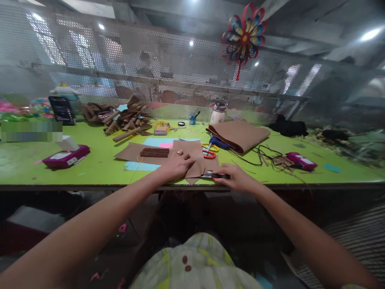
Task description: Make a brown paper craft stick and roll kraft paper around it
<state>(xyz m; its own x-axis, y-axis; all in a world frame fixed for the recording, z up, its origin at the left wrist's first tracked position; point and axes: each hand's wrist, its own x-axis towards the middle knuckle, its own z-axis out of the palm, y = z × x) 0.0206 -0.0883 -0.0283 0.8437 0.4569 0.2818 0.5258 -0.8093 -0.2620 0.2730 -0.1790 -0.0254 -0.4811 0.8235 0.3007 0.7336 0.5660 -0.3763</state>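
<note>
A sheet of brown paper (188, 147) lies close to the table's front edge, and its near corner is bent up. My left hand (177, 165) is on this sheet, fingers bent and holding it near the fold. In my right hand (236, 176) are black-handled scissors (221, 176), their blades at the paper's near edge. Just beyond are red and yellow looped handles (209, 154), partly over the paper, and a blue handle (219, 142). Left of my left hand, a bundle of dark brown strips (154, 152) rests on another brown sheet (128, 152), with light blue paper (141, 166) underneath.
On the green table (99, 160) lie folded brown paper (240, 134), a black cable (255, 162) and purple boxes, one left (66, 156) and one right (301, 160). Rolled brown paper (126, 120), a phone (61, 110) and a small blue jar (192, 119) are farther back.
</note>
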